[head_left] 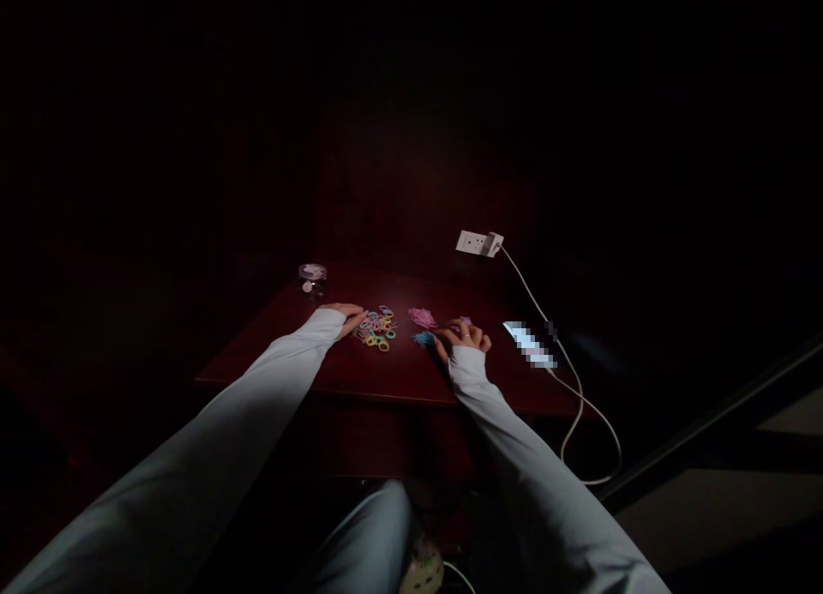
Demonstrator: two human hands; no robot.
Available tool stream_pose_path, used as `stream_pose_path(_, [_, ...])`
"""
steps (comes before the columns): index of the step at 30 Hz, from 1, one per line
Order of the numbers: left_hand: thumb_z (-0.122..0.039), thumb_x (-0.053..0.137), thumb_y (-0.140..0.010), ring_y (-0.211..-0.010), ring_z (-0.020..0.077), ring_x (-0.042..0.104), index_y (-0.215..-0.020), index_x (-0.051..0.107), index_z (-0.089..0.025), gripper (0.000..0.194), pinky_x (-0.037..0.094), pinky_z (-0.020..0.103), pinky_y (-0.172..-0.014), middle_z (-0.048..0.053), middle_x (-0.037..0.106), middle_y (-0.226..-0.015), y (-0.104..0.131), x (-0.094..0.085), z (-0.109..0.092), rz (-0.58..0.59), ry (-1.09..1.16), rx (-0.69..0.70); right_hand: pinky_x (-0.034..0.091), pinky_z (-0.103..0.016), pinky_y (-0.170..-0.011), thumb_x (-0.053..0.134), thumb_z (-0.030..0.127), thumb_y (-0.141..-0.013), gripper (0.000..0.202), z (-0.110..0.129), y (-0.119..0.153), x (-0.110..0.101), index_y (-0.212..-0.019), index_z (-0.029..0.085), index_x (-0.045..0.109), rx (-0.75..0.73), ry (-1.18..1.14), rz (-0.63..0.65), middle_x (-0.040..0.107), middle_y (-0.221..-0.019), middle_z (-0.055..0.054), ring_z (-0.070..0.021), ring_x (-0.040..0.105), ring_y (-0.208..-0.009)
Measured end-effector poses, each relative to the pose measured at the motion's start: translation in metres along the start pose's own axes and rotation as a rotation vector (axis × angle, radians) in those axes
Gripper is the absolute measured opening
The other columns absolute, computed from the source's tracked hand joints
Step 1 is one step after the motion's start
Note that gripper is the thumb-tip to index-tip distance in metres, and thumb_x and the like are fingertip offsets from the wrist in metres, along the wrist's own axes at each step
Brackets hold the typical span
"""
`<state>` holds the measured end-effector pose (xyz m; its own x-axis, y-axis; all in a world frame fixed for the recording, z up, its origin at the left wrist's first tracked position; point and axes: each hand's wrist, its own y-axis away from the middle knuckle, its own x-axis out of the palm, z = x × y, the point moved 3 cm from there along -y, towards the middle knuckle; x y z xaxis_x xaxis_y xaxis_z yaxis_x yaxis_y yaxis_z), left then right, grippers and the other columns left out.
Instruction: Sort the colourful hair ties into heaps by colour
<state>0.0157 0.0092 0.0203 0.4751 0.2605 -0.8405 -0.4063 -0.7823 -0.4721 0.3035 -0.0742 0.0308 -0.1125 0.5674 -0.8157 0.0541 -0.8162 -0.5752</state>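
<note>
A mixed heap of colourful small hair ties lies on the dark red table, with yellow, green, pink and blue rings in it. At its left edge rests my left hand, fingers stretched and touching the heap; its fingertips are partly hidden. Over to the right, my right hand is spread low above the table, thumb beside a blue pile of hair ties. Its fingers partly cover a small purple pile. A pink pile sits just beyond the blue one.
A clear container with pale contents stands at the table's back left. To the right lies a lit phone, its white cable running up to a charger in the wall socket. The dark table ends in front of my knee.
</note>
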Motion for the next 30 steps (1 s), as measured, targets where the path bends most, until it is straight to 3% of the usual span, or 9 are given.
stream_pose_path(6, [-0.043,0.041,-0.096,-0.071,0.0145,0.057,-0.083,0.063,-0.021,0.033,0.034,0.024,-0.063,0.001,0.068,-0.08,0.001,-0.002,0.001,-0.056,-0.001,-0.008,0.023,-0.043,-0.099,0.052,0.044,-0.097,0.027,0.064,-0.014,0.018,-0.112,0.036,0.073,-0.148,-0.048,0.073,0.059,-0.133,-0.003,-0.0271,0.04,-0.117])
stream_pose_path(11, [-0.041,0.041,-0.094,-0.067,0.0143,0.054,-0.082,0.063,-0.022,0.031,0.031,0.025,-0.06,0.001,0.066,-0.076,0.002,-0.002,0.0,-0.039,-0.025,-0.033,0.024,-0.04,-0.098,0.05,0.044,-0.098,0.029,0.096,-0.023,0.028,-0.116,0.037,0.071,-0.197,-0.087,0.101,0.058,-0.134,-0.001,-0.0258,0.04,-0.116])
stream_pose_path(14, [-0.041,0.043,-0.093,-0.064,0.0139,0.051,-0.076,0.062,-0.022,0.032,0.029,0.025,-0.059,0.0,0.063,-0.07,0.003,-0.002,-0.003,0.021,-0.04,-0.052,0.024,-0.041,-0.099,0.049,0.041,-0.098,0.028,0.098,-0.03,0.032,-0.116,0.036,0.07,-0.122,-0.06,0.077,0.058,-0.134,-0.002,-0.0263,0.041,-0.118])
stream_pose_path(20, [-0.041,0.044,-0.091,-0.06,0.0137,0.049,-0.072,0.06,-0.022,0.032,0.03,0.025,-0.059,-0.002,0.059,-0.064,0.004,-0.006,-0.009,0.049,-0.03,-0.087,0.024,-0.047,-0.101,0.052,0.03,-0.093,0.032,0.082,-0.037,0.038,-0.12,0.029,0.069,0.097,0.002,0.071,0.057,-0.137,-0.01,-0.0315,0.043,-0.121])
stream_pose_path(24, [-0.04,0.045,-0.091,-0.061,0.0135,0.049,-0.07,0.058,-0.022,0.031,0.031,0.024,-0.06,-0.002,0.059,-0.064,0.004,-0.007,-0.011,0.041,-0.018,-0.085,0.023,-0.05,-0.102,0.049,0.027,-0.093,0.035,0.08,-0.038,0.044,-0.12,0.03,0.071,0.085,0.03,0.111,0.057,-0.138,-0.012,-0.0324,0.043,-0.121])
stream_pose_path(30, [-0.036,0.049,-0.089,-0.062,0.0138,0.05,-0.074,0.061,-0.022,0.024,0.032,0.025,-0.061,-0.002,0.06,-0.066,0.003,-0.007,-0.012,0.078,-0.022,-0.1,0.02,-0.049,-0.106,0.05,0.031,-0.095,0.035,0.079,-0.04,0.051,-0.121,0.038,0.071,0.019,-0.01,0.158,0.056,-0.141,-0.004,-0.031,0.04,-0.125])
